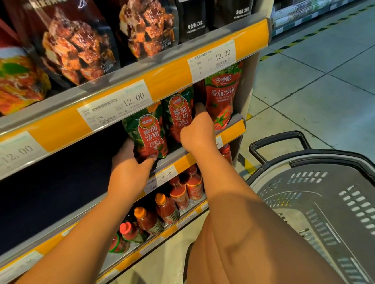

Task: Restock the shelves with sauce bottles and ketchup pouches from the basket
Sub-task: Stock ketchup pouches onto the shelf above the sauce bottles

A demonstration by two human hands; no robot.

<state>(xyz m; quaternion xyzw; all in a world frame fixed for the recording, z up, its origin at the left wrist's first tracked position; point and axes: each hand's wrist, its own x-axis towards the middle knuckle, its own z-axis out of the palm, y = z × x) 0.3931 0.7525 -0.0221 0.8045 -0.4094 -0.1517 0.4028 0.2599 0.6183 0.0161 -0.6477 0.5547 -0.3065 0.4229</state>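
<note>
**Ketchup pouches go up on the middle shelf**

A grey perforated plastic basket [328, 203] fills the lower right of the frame, its visible interior showing no stock. The steel shelving [128, 82] with glossy yellow price rails runs diagonally from lower left to upper right. Above it stand large dark glossy sauce bags [77, 37]. At centre, the left hand [130, 172] grips the bottom edge of a green-and-red ketchup pouch [148, 135], thumb across its front, setting it beside a second matching pouch [179, 118]. The right hand [198, 131] reaches between that pouch and a red pouch [220, 99], fingers curled; whether it holds anything cannot be told. Red sauce bottles [176, 191] with orange and red caps line the lower shelf. The pouches look soft, light and slick, likely to slump; holding low at the stiffer base seam seems soundest.
</note>
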